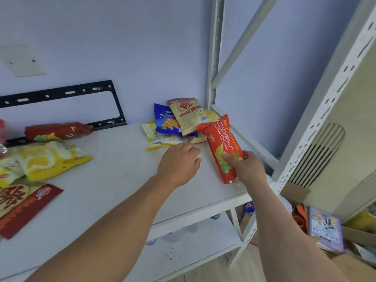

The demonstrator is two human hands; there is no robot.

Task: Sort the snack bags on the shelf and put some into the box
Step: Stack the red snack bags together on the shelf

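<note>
The red snack bag (221, 147) is gripped by the right hand (247, 167) beside the bag pile (177, 125); the left hand (179, 161), fingers probably loosely curled, holds nothing; the pile could be toppled if brushed.

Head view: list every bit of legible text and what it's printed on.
"山药薄片": red bag gripped by the right hand.
"CRISPY": same bag, small white print.
"Yam...": same bag, yellow print along its edge; the rest is blurred.
Tan bag: red characters, too blurred to read.
Blue bag, yellow bags, dark red packet, purple packet: print unreadable.
</note>
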